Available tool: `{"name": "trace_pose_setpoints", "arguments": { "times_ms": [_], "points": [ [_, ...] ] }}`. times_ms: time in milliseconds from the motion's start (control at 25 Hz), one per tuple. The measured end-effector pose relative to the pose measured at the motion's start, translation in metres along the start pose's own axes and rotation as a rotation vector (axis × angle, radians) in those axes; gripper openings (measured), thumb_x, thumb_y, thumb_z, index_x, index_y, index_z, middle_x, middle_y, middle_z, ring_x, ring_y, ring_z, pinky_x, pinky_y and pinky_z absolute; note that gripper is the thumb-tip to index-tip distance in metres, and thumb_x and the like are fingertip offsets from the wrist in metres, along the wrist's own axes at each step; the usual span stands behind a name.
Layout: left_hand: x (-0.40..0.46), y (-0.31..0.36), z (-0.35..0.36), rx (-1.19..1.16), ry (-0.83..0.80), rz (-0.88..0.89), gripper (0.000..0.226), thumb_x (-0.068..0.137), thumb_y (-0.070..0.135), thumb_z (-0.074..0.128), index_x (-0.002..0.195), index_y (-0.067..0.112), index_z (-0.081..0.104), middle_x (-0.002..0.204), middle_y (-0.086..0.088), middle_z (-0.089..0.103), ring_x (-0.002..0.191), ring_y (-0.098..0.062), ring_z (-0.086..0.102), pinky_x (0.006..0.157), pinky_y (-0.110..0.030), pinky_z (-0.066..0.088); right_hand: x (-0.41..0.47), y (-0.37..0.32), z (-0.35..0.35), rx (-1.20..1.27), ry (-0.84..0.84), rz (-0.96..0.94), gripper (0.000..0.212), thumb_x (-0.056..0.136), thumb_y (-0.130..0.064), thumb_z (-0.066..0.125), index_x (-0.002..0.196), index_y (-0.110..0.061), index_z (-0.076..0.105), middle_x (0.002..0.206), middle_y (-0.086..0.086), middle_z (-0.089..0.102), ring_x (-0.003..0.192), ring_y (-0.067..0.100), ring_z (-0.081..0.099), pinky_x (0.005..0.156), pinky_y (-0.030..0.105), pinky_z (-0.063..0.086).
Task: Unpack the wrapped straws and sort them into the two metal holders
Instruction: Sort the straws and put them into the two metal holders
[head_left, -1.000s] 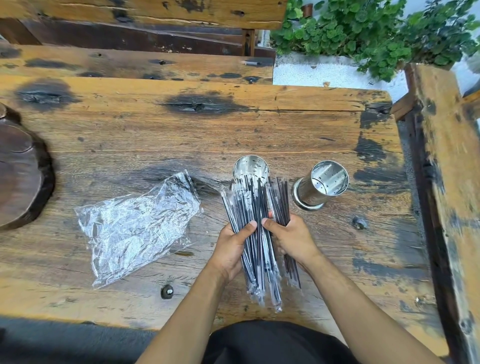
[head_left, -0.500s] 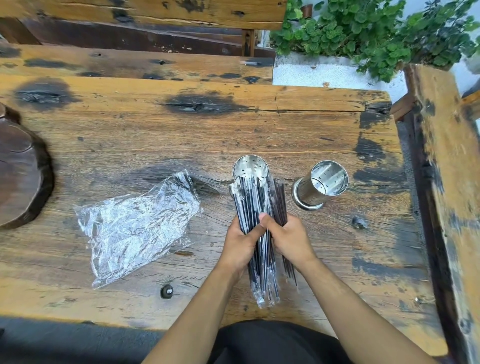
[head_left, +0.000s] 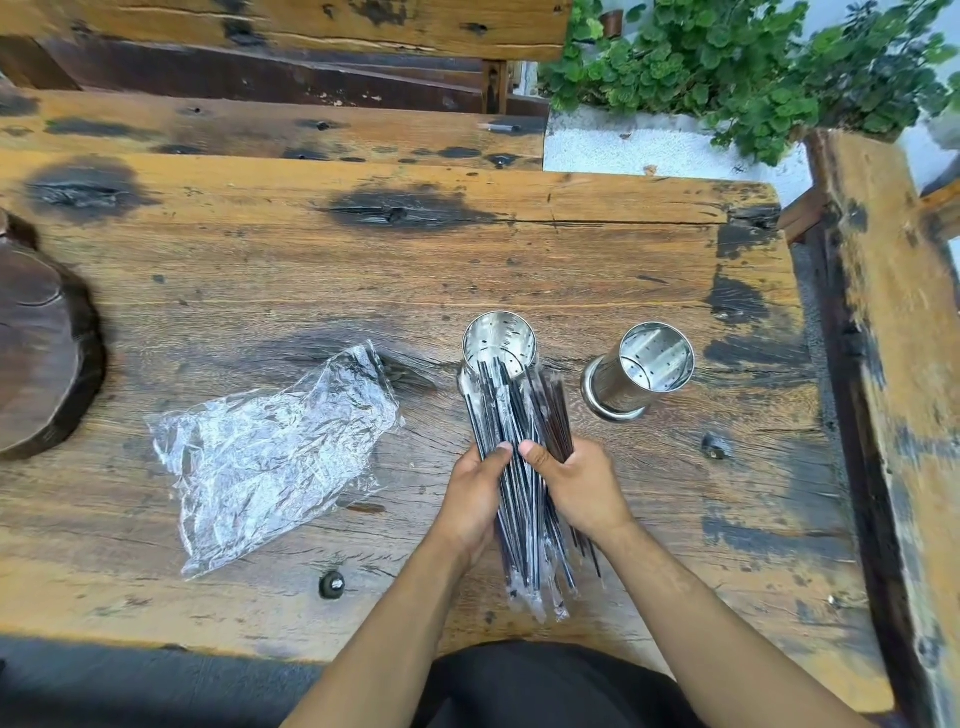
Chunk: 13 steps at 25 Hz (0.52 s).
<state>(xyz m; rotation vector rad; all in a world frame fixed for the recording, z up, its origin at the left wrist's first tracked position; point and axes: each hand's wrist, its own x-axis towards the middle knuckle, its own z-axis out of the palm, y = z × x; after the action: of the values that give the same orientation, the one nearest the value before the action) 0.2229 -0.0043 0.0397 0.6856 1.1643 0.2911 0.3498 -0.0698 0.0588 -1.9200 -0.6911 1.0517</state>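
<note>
- Left hand and right hand both curl around one bundle of wrapped straws, thumbs on top, nearly touching.
- The bundle's far tips sit at the mouth of the left holder.
- The right holder stands apart, beside it.
- A crumpled clear bag lies left on the wooden table.

No writing can be read anywhere — no label, brand or number. The surfaces in view carry none.
</note>
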Motion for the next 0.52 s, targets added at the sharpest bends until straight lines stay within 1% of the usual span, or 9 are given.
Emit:
{"name": "trace_pose_setpoints", "arguments": {
  "times_ms": [80,120,160,200,280,320,400,480,520],
  "points": [
    [0.001,0.0,0.001,-0.007,-0.005,0.011,0.037,0.1,0.03,0.062,0.131,0.01,0.065,0.131,-0.012,0.076,0.131,-0.029,0.065,0.121,-0.056,0.041,0.001,-0.003,-0.001,-0.012,-0.028,-0.019,0.04,0.093,-0.039,0.072,0.057,-0.054,0.062,0.044,-0.027,0.051,0.041,-0.005,0.043,0.042,0.009,0.03],
    [0.001,0.001,0.003,0.007,-0.002,0.007,0.028,0.105,0.024,0.058,0.128,0.011,0.068,0.126,-0.012,0.078,0.127,-0.03,0.068,0.119,-0.057,0.044,0.001,-0.005,0.0,-0.024,-0.051,-0.02,0.039,0.093,-0.04,0.072,0.058,-0.055,0.062,0.045,-0.028,0.052,0.042,-0.007,0.045,0.043,0.008,0.032],
    [0.001,0.0,0.004,0.024,0.017,-0.002,0.027,0.107,0.021,0.055,0.129,0.01,0.067,0.127,-0.013,0.077,0.127,-0.031,0.067,0.119,-0.058,0.044,0.002,-0.004,0.001,-0.03,-0.074,-0.025,0.038,0.093,-0.041,0.071,0.059,-0.056,0.063,0.046,-0.031,0.053,0.043,-0.009,0.048,0.044,0.006,0.033],
    [0.001,0.0,0.006,0.02,0.035,-0.023,0.031,0.107,0.021,0.054,0.133,0.008,0.065,0.132,-0.016,0.074,0.131,-0.033,0.064,0.12,-0.059,0.042,0.001,-0.005,0.003,-0.023,-0.093,-0.024,0.036,0.093,-0.042,0.071,0.061,-0.057,0.064,0.048,-0.032,0.055,0.045,-0.011,0.051,0.045,0.005,0.035],
    [-0.002,0.0,0.008,-0.045,0.061,-0.071,0.041,0.103,0.023,0.057,0.14,0.005,0.061,0.143,-0.019,0.066,0.138,-0.036,0.058,0.121,-0.06,0.039,0.002,-0.005,0.004,0.001,-0.108,-0.011,0.02,0.087,-0.052,0.072,0.067,-0.051,0.067,0.056,-0.032,0.062,0.052,-0.011,0.057,0.051,0.006,0.039],
    [-0.003,0.0,0.007,-0.085,0.072,-0.094,0.043,0.102,0.024,0.057,0.14,0.004,0.062,0.143,-0.021,0.065,0.139,-0.038,0.056,0.121,-0.061,0.039,0.003,-0.004,0.003,0.017,-0.108,-0.004,0.017,0.081,-0.058,0.073,0.071,-0.045,0.07,0.062,-0.029,0.068,0.059,-0.009,0.061,0.056,0.011,0.045],
    [-0.004,-0.001,0.004,-0.157,0.045,-0.127,0.043,0.104,0.027,0.054,0.138,0.002,0.064,0.142,-0.024,0.066,0.139,-0.039,0.056,0.121,-0.061,0.038,0.007,-0.001,0.001,0.015,-0.099,0.019,0.028,0.073,-0.062,0.077,0.076,-0.035,0.071,0.073,-0.022,0.075,0.07,-0.002,0.068,0.066,0.024,0.056],
    [-0.008,0.001,0.003,-0.185,-0.003,-0.144,0.042,0.105,0.027,0.051,0.134,0.0,0.066,0.138,-0.026,0.066,0.134,-0.038,0.06,0.118,-0.057,0.043,0.008,0.002,-0.001,-0.015,-0.103,0.027,0.026,0.074,-0.057,0.081,0.074,-0.033,0.07,0.071,-0.021,0.074,0.066,-0.004,0.067,0.062,0.023,0.054],
    [-0.009,0.003,0.003,-0.187,-0.013,-0.14,0.038,0.104,0.024,0.051,0.127,-0.001,0.068,0.134,-0.027,0.067,0.129,-0.038,0.063,0.114,-0.055,0.047,0.009,0.004,-0.001,-0.031,-0.102,0.024,0.024,0.076,-0.053,0.083,0.073,-0.033,0.07,0.069,-0.02,0.074,0.063,-0.004,0.065,0.059,0.024,0.052]
  ]
}}
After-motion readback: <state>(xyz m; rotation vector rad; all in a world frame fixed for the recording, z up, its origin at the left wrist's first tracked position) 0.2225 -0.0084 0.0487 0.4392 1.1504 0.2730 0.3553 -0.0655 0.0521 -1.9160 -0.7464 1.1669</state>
